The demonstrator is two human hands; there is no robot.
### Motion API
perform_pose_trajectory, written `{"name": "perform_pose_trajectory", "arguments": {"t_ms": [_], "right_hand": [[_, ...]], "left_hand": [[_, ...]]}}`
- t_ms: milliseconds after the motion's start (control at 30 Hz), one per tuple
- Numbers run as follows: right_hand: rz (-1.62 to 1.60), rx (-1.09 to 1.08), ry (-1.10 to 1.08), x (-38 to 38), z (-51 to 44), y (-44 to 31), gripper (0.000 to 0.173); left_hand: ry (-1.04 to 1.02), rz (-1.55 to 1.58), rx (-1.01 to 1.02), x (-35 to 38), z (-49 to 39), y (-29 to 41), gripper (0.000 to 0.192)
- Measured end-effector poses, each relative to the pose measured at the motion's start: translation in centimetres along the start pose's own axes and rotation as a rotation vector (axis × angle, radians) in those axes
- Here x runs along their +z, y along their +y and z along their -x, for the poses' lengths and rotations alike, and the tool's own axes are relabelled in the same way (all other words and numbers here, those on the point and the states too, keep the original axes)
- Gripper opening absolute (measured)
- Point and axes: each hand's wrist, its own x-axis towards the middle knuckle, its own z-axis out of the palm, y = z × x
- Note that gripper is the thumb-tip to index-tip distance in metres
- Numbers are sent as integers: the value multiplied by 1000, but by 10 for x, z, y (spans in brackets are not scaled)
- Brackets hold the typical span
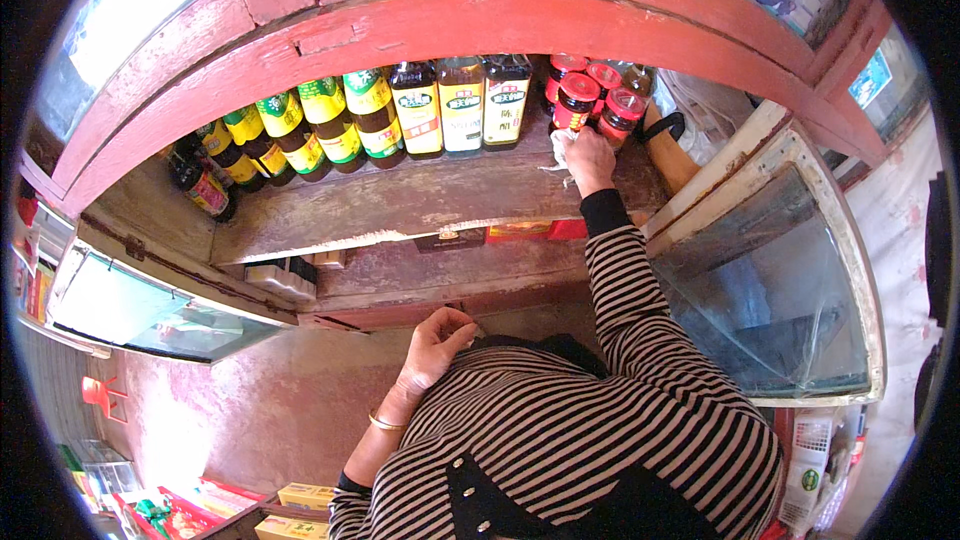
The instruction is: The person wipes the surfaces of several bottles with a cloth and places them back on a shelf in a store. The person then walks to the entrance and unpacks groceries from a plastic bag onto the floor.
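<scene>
My right hand (590, 157) reaches onto the wooden cabinet shelf (420, 199) and grips a crumpled whitish cloth (559, 148), just in front of several red-lidded glass jars (576, 99). My left hand (439, 345) is lowered by my waist with its fingers curled; whether it holds anything is unclear. To the left of the jars stand upright labelled bottles of dark and pale liquid (459, 109), and beyond them a row of dark bottles with yellow and green labels (322, 124). One more dark bottle (201, 184) leans at the shelf's left end.
Glass-paned cabinet doors (772, 277) swing outward on the right and the left. A red wooden frame (465, 19) crosses above the shelf. Another person's forearm (667, 154) with a black band is behind the jars. Boxes (517, 231) lie on the lower shelf. A red stool (97, 392) stands far left.
</scene>
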Motion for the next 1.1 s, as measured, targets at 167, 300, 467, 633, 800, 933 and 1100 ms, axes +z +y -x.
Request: {"name": "perform_pose_trajectory", "arguments": {"t_ms": [167,300,467,633,800,933,1100], "right_hand": [[-37,-21,-68,-8,3,-3,35],[-354,-100,-192,-33,-1,-2,30],[-557,-113,307,-112,-30,14,32],[-137,-119,522,-141,-119,34,56],[-76,-134,368,-103,-162,48,63],[17,-108,284,-108,-159,44,67],[53,192,158,-133,-139,29,71]], "left_hand": [[-15,-13,-8,2,1,-2,14],[4,-59,0,-3,4,-5,15],[-17,-28,-65,-5,5,-12,15],[-58,-59,-31,-2,3,-11,14],[-33,-82,-9,-2,7,-9,15],[11,-93,40,-5,12,-8,16],[-23,-84,9,-5,13,-8,17]]}}
